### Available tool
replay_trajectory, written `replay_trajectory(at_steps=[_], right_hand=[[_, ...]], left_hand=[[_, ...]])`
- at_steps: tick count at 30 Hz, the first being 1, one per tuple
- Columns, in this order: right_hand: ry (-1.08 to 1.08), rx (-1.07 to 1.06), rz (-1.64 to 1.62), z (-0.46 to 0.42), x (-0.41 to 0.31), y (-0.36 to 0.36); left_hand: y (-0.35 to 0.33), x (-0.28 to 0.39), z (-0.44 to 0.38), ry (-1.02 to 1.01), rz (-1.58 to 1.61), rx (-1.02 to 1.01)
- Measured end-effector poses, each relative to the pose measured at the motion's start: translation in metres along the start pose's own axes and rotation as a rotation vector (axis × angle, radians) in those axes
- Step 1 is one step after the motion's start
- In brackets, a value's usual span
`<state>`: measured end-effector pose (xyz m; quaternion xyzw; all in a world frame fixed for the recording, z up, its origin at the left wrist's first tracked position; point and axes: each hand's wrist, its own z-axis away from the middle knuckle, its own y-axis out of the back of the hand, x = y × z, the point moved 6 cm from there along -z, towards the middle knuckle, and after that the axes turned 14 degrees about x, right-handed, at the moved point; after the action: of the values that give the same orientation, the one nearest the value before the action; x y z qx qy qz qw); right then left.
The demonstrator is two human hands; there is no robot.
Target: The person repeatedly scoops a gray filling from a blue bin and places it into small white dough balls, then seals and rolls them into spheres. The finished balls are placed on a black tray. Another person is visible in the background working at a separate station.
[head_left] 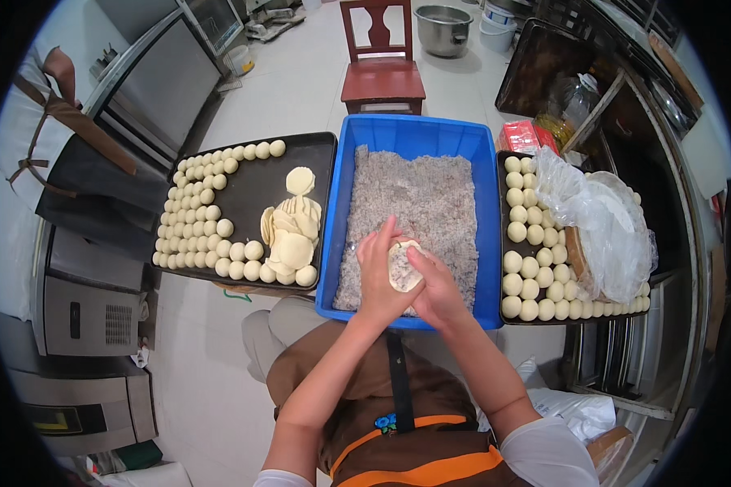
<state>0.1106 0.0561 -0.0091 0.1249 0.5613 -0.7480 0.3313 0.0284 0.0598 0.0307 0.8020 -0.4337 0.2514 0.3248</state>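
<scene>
Between my two hands is a round dough wrapper (404,275) with a greyish crumbly filling showing in its open middle. My left hand (379,277) cups it from the left, fingers pointing away from me. From the right, my right hand (440,286) presses its thumb at the wrapper's upper edge. Both hands are above a blue plastic bin (417,129) that holds a broad bed of the same-looking filling (414,189). Flat dough discs (292,231) lie overlapped on the left black tray (250,189), beside rows of pale dough balls (189,228).
On the right black tray (524,242) are more dough balls (529,268), partly under clear plastic wrap (615,243). A red wooden chair (382,79) stands beyond the bin, near a steel pot (443,30). Another person (67,146) stands at the far left. A metal rack (664,152) lines the right.
</scene>
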Motion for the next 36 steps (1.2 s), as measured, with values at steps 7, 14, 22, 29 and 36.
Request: replay_trajectory(at_steps=[7, 14, 22, 29, 36], right_hand=[[-0.073, 0.07, -0.194, 0.0, 0.008, -0.005], [-0.089, -0.103, 0.323, 0.006, 0.005, -0.01], [-0.12, 0.033, 0.087, 0.014, 0.012, -0.014], [-0.084, 0.16, 0.013, 0.006, 0.044, 0.007], [-0.35, 0.461, -0.264, -0.069, 0.057, 0.119]], left_hand=[[0.012, 0.006, -0.003, -0.101, -0.082, -0.041], [0.026, 0.019, -0.02, -0.173, 0.043, -0.261], [0.024, 0.01, -0.005, -0.027, 0.06, -0.165], [0.014, -0.016, 0.022, -0.009, -0.118, -0.161], [0.05, -0.024, -0.015, 0.022, -0.187, -0.17]])
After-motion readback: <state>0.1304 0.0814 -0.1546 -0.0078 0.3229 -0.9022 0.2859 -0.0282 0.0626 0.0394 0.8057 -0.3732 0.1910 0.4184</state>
